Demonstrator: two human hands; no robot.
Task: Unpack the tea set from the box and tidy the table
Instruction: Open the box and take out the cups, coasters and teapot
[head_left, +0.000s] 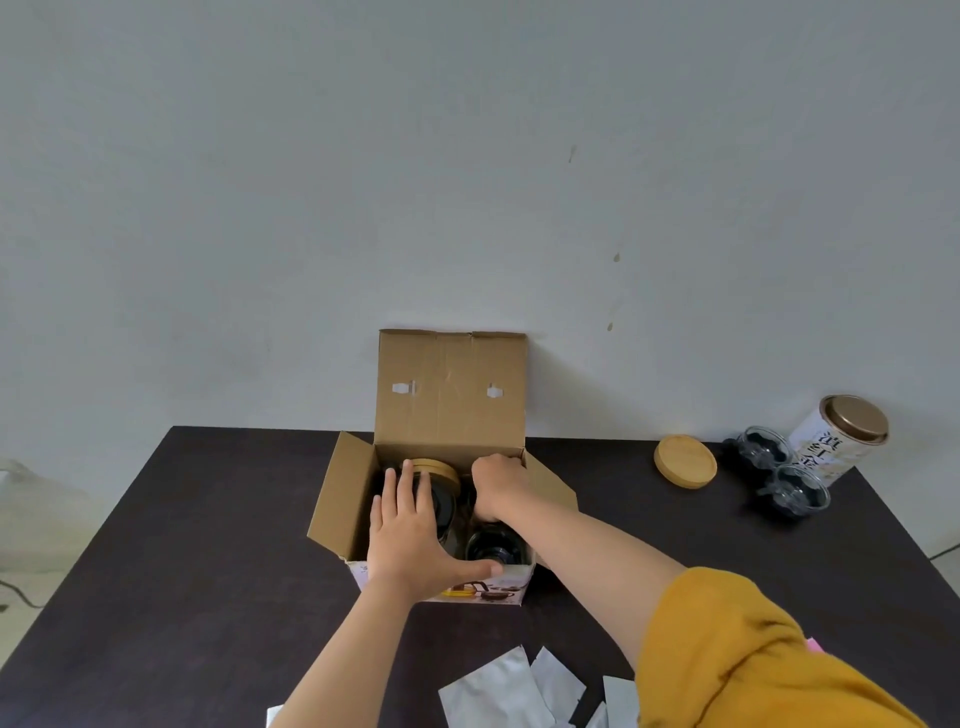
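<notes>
Left hand: the left hand (408, 540) lies flat over the open top of the box (337, 499), fingers straight and a bit spread, resting on the dark glass teapot (439, 501) inside. The thumb sticks out to the right along the box's near edge.

Right hand: the right hand (498, 486) is down in the far right corner of the box, knuckles up, fingers curled downward. They're out of sight behind the back of the hand, so whether they've got hold of anything, can't tell.

Arms: both forearms come up from the bottom of the shot. The right one has a mustard yellow sleeve (737, 654) pushed up past the elbow; the left is bare as far as it shows.

Box: cardboard, sitting mid-table against the wall, back flap standing upright, side flaps splayed out. Printed front panel is mostly covered by the left wrist.

Inside the box: the teapot has a bamboo lid (439, 467) peeking out past the left fingertips. There's another dark glass piece (493, 545) in the near right part, pretty murky, hard to say what it is exactly.

Table: dark table (208, 545). Off to the right, well apart from the box, a round bamboo coaster (684, 460), two glass cups (779, 475) and a tea tin (836, 436) with a gold lid.

Near edge: white foil packets (498, 691), cut off by the frame and partly hidden by the right arm.
</notes>
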